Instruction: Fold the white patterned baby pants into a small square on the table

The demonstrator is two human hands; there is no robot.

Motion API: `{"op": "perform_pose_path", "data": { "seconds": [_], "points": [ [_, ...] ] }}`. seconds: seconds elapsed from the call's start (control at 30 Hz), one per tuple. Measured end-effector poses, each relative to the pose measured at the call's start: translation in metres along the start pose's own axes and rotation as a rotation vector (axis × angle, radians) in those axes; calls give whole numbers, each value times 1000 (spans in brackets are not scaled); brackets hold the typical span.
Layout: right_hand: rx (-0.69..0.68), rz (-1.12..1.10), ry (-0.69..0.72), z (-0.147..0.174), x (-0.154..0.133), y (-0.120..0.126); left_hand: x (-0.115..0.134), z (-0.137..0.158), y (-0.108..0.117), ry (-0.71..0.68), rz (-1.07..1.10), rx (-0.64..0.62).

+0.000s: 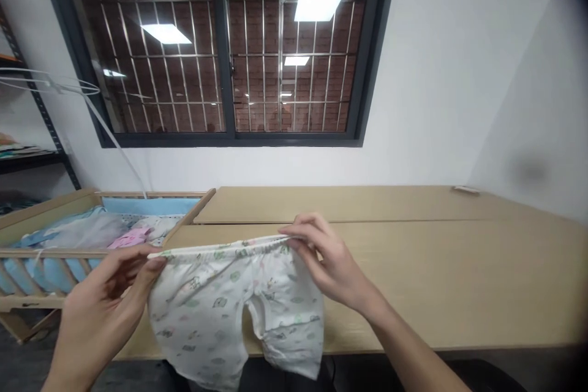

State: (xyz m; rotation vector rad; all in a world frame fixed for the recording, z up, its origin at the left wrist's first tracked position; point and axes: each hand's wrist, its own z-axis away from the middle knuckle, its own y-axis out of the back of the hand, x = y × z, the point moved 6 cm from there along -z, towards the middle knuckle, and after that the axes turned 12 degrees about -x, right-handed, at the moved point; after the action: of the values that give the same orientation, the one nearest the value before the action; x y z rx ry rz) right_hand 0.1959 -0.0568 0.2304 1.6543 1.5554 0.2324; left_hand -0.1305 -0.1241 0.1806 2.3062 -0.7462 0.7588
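White walls [441, 73]. Dark-framed sliding window [223, 43], metal bars [281, 79] and red-brown brickwork [252, 27] behind the glass. Bright rectangular panels [320, 5] in the panes, probably ceiling-light reflections. Wood-tone table [441, 282] along the wall, seam running lengthwise. Slatted wooden crib [27, 303] just beside it, left. Black shelving rack [32, 162] far left. Floor [22, 367] dark grey.

We see lamp reflections [320, 5] glaring in the window [223, 43]; right of it, a blurry dark smudge [528, 168] shows against the bright wall [436, 73].
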Motion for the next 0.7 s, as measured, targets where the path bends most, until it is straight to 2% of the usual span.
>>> {"op": "perform_pose_path", "data": {
  "seconds": [0.1,0.17,0.33,0.5,0.7],
  "points": [
    [65,79,-33,1,13,30,24,-26,-37,-57,59,-92],
    [93,125,-74,1,28,45,30,-40,-63,-57,116,-129],
    [121,183,-263,5,90,64,9,-69,-135,26,138,-266],
    [15,108,-425,13,174,54,-30,-81,-211,72,99,-483],
    [-76,17,-540,31,261,25,-79,-70,-288,129,67,-712]
  ]
}}
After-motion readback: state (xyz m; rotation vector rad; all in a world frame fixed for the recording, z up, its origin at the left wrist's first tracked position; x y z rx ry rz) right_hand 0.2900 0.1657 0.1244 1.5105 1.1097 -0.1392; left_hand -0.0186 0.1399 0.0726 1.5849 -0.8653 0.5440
